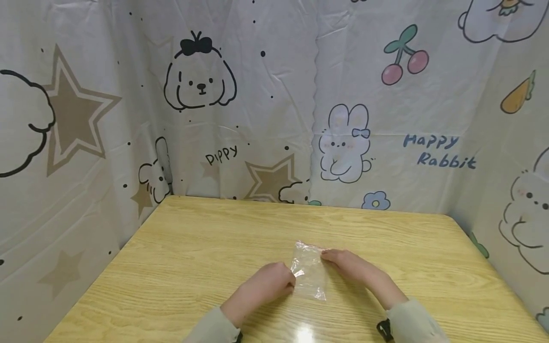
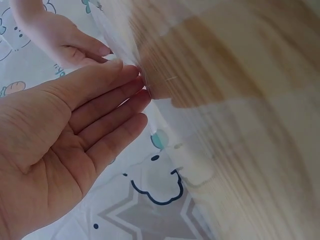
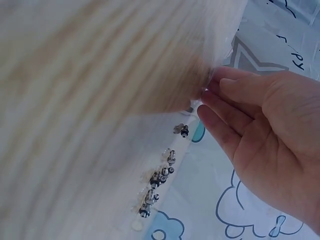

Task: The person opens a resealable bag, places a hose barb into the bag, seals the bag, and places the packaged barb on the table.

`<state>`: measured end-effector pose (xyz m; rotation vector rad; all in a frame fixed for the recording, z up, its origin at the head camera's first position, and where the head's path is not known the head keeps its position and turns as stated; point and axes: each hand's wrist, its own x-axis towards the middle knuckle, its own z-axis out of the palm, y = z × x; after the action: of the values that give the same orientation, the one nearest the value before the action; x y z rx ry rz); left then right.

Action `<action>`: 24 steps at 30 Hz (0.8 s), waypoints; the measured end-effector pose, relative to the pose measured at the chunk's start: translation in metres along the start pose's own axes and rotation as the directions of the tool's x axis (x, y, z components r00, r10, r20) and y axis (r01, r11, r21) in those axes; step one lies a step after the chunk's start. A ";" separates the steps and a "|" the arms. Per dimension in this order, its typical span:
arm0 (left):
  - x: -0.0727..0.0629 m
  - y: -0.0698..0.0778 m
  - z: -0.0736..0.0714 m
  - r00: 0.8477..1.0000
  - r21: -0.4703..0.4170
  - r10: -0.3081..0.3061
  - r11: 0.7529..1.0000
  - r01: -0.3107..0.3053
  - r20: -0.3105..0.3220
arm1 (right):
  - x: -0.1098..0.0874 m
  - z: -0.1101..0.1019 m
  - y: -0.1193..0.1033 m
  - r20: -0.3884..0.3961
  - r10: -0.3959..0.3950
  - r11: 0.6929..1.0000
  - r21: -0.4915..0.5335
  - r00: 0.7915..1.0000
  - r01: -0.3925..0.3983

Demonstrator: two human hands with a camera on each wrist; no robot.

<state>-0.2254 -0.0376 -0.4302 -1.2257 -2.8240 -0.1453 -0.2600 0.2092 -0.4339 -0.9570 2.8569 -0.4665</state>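
L hand was right on it, thumb and index close together, nipping the left edge of a clear plastic bag abt midway down! Its other fingers ran out fairly straight in the wrist view, tips just at the film. Over to the R hand, same story but higher: thumb and forefinger drawn narrow on the bag's right edge, nr the upper corner, remaining fingers gently bent. So the bag sat btwn the two hands, fingertips touching it both sides, middle of it uncovered, crinkled and catching the light. A pinkish-red strip crossed its far end; the near end reached past the L knuckles. Couldn't tell if the bag was flat on the wood-grain tabletop or a bit raised. Pale sleeves came in low, dark wristband at the R cuff. Backdrop: a hanging cloth w/ rabbits, stars, cherries, etc. And in the R wrist view, small silver-and-black pieces showed by the tabletop's edge, too small to ID
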 end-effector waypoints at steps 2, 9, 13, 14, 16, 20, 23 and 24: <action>0.000 -0.001 0.000 1.000 0.005 -0.007 1.000 0.007 -0.008 | -0.002 0.000 0.000 0.000 0.003 1.000 -0.007 1.000 -0.003; 0.000 -0.005 -0.002 1.000 0.007 -0.018 1.000 0.018 -0.018 | -0.010 -0.001 -0.003 0.018 0.026 1.000 0.006 0.999 -0.026; 0.002 -0.009 -0.001 1.000 0.028 -0.018 0.999 0.019 -0.023 | -0.015 -0.001 -0.005 0.030 0.047 0.999 0.002 0.998 -0.047; 0.002 -0.011 -0.001 1.000 0.033 -0.019 0.999 0.020 -0.024 | -0.016 -0.001 -0.006 0.032 0.055 0.998 0.001 0.998 -0.055; 0.003 -0.013 0.001 0.999 0.037 -0.023 0.999 0.024 -0.029 | -0.017 -0.001 -0.007 0.036 0.069 0.998 -0.002 0.997 -0.069; 0.005 -0.018 0.001 0.999 0.009 -0.036 0.999 0.036 -0.033 | -0.020 0.000 -0.009 0.032 0.080 0.997 -0.009 0.996 -0.080; 0.007 -0.022 0.000 0.999 -0.005 -0.031 0.999 0.031 -0.037 | -0.023 0.000 -0.010 0.015 0.056 0.998 -0.032 0.998 -0.055; 0.008 -0.023 0.000 0.999 -0.014 -0.028 1.000 0.027 -0.041 | -0.024 0.000 -0.011 0.007 0.046 0.998 -0.041 0.999 -0.045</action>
<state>-0.2475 -0.0475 -0.4308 -1.1727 -2.8104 -0.1895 -0.2348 0.2153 -0.4310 -0.8956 2.8850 -0.4015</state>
